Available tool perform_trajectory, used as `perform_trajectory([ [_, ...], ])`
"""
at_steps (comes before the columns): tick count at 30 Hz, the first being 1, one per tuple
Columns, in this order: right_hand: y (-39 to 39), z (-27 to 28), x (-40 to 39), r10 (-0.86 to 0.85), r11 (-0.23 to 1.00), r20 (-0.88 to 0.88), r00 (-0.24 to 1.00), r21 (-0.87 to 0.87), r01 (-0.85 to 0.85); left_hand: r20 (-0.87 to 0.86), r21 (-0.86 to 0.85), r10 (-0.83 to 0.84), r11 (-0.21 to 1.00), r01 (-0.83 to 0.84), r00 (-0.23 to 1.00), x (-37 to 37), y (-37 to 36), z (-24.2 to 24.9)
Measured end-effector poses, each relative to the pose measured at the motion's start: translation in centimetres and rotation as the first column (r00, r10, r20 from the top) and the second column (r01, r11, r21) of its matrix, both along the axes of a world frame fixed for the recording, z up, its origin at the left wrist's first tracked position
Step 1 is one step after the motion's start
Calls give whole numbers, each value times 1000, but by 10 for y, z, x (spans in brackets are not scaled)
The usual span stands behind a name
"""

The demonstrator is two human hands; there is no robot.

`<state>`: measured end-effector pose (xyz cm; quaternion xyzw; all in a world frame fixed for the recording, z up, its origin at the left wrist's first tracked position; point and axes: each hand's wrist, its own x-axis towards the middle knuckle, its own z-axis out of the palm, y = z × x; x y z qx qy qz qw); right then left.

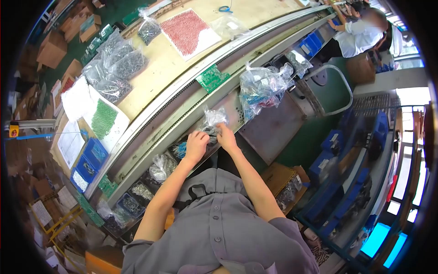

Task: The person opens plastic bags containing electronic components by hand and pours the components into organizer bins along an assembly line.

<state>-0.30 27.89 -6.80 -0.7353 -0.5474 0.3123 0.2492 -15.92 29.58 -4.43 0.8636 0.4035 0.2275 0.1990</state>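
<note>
A clear plastic bag (214, 118) stands up in front of my body at the near edge of the workbench. My right hand (226, 138) pinches the lower right side of the bag, thumb and fingers closed on it. At its lower left, my left hand (197, 145) has curled fingers pressed to the bag; the fingertips are partly hidden. Just left of my left hand lies a bundle of blue wire-like parts (179, 150). Another crumpled clear bag (163, 168) sits farther left along the bench edge.
A green circuit board (213, 78) rests on the conveyor rails beyond my hands. Large bags of parts (263, 89) stand to the right. Across the rails are a sheet of red parts (189, 33) and blue bins (90, 160). A person (362, 34) works at the far right.
</note>
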Motion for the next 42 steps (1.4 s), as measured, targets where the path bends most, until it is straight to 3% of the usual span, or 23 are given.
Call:
perform_trajectory([
  [2, -3, 8, 4, 30, 998, -88, 996, -50, -34, 162, 24, 103, 994, -108, 981, -3, 1, 0],
  [5, -14, -1, 17, 82, 995, 49, 995, -53, -80, 441, -290, 392, 914, -285, 807, -9, 8, 3],
  [6, -13, 5, 16, 99, 986, 57, 993, -143, -90, 435, -541, 533, 799, -263, 725, -11, 9, 2],
  [7, -14, 8, 15, 101, 986, 58, 993, -142, -92, 384, -751, 666, 628, -204, 640, -13, 11, 0],
  [9, -14, 18, 13, 146, 983, 96, 985, -128, -134, 450, -788, 693, 605, -114, 563, -12, 15, 0],
  [11, -14, 34, 14, 96, 995, -21, 995, -12, -96, 395, -876, 902, 311, 368, 178, -9, 18, 8],
  [12, -12, 42, 15, 58, 995, -141, 988, 92, -46, 389, -868, 902, 291, 403, 188, -9, 20, 18],
  [13, -8, 48, 12, -39, 993, -536, 844, 74, 93, 391, -867, 902, 295, 401, 182, -8, 20, 25],
  [15, -9, 84, 10, -270, 958, -924, 272, -228, 175, 379, -855, 910, 275, 439, 170, -5, 19, 33],
  [16, -12, 87, 6, -212, 975, -910, 356, -169, 147, 381, -855, 909, 276, 440, 170, -4, 19, 35],
  [18, -6, 96, 2, 24, 1000, -640, 768, 9, -24, 434, -900, 812, 370, 230, 389, 0, 17, 44],
  [20, -4, 94, 1, -36, 999, -604, 796, -6, 41, 459, -889, 796, 413, 201, 395, 5, 15, 59],
  [22, 1, 102, 2, -66, 991, -439, 896, 73, 109, 404, -702, 536, 701, -125, 741, 3, 17, 62],
  [27, 0, 119, 8, -136, 985, -214, 967, 79, 156, 315, -747, 553, 646, -158, 772, 1, 15, 66],
  [29, 8, 120, 19, -107, 972, -149, 983, -226, 72, 487, -842, 699, 536, 68, 523, 3, 12, 46],
  [31, 8, 116, 24, -99, 960, -201, 975, -276, 40, 472, -857, 734, 511, 60, 487, 7, 6, 49],
  [32, 8, 110, 27, -115, 974, -426, 897, -227, 16, 463, -869, 766, 492, 56, 447, 9, 8, 51],
  [33, 8, 108, 29, -110, 985, -628, 770, -173, -1, 523, -785, 692, 619, -35, 498, 9, 9, 58],
  [34, 7, 110, 27, -213, 975, -908, 362, -221, 20, 523, -785, 691, 619, -35, 499, 8, 11, 70],
  [36, 9, 97, 33, -232, 971, -856, 462, -235, 53, 515, -492, 414, 860, -136, 751, 5, 15, 90],
  [39, 11, 88, 28, -285, 959, -835, 471, -249, 138, 457, -469, 409, 865, -176, 790, 7, 27, 92],
  [41, 11, 61, 33, -212, 973, -435, 875, -182, 146, 385, -447, 411, 866, -223, 827, 10, 25, 75],
  [42, 12, 61, 35, -204, 964, -407, 890, -243, 110, 394, -403, 382, 889, -216, 836, 15, 31, 77],
])
